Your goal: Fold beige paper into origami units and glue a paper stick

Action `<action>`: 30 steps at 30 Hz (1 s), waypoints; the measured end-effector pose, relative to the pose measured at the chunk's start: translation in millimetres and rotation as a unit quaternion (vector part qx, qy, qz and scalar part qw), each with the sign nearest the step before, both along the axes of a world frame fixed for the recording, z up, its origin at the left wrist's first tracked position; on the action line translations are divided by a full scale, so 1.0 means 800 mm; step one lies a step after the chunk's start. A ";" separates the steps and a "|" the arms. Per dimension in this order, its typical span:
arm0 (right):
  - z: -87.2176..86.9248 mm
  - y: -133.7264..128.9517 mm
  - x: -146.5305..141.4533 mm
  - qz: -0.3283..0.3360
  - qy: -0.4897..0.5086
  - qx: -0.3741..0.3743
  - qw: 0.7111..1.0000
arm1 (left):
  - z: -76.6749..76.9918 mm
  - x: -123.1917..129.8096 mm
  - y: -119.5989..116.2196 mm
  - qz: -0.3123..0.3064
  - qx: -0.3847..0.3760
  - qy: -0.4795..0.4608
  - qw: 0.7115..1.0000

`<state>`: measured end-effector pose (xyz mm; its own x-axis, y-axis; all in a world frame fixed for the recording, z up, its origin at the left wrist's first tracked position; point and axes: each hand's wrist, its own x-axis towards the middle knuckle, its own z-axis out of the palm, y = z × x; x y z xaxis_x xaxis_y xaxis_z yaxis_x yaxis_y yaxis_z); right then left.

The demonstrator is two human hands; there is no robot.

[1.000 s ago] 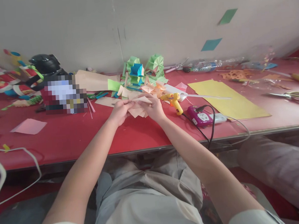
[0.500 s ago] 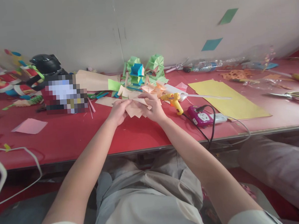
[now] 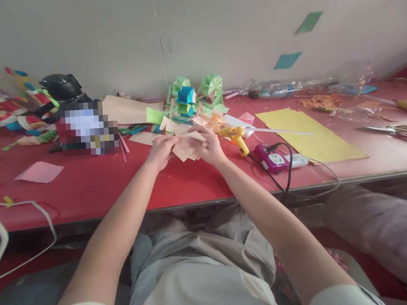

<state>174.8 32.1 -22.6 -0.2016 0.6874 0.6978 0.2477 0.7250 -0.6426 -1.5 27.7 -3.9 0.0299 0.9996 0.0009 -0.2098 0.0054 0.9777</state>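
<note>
1. Head view, nearest: light-coloured trousers (image 3: 202, 244) below the front edge of the red tabletop (image 3: 191, 185).
2. Left hand (image 3: 160, 155): fingers curled, gripping the near-left side of folded beige paper (image 3: 196, 136).
3. Right hand (image 3: 208, 148): gripping the same paper from the right, fingers bent over it. Exact finger contact too small to tell.
4. Paper sits between both hands, above the tabletop's middle; more beige pieces (image 3: 184, 153) show just under it.
5. Right of right hand, near: yellow glue gun (image 3: 239, 141), clear stick (image 3: 281, 131) pointing right across a yellow sheet (image 3: 327, 140). Purple power socket (image 3: 272, 158) just beside, black plug in it.
6. Well left: pink sheet (image 3: 39, 172), flat. Far right: scissors (image 3: 391, 130).
7. Behind hands: peach folded pieces (image 3: 208, 120), then blue folded model (image 3: 186, 95) and green folded models (image 3: 211, 88).
8. Back: clear plastic bottle (image 3: 279, 90) along the wall (image 3: 217, 32); green paper (image 3: 311, 22) and teal paper (image 3: 287, 60) on the wall.
</note>
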 end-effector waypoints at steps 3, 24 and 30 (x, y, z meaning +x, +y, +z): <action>0.001 0.000 -0.001 0.003 -0.011 0.035 0.999 | 0.002 0.002 -0.001 0.017 -0.006 -0.014 1.000; 0.004 -0.003 0.007 0.040 -0.149 0.077 0.985 | 0.007 -0.002 -0.002 0.023 0.020 -0.043 0.999; 0.006 -0.004 0.005 0.051 -0.078 0.038 0.995 | 0.005 -0.008 0.005 0.067 0.030 -0.044 0.996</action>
<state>178.9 29.1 -17.9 -0.3767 0.6045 0.7019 0.2631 0.7963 -0.5446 -7.8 31.5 -0.2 -0.1062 0.9927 0.0575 -0.2906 -0.0862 0.9530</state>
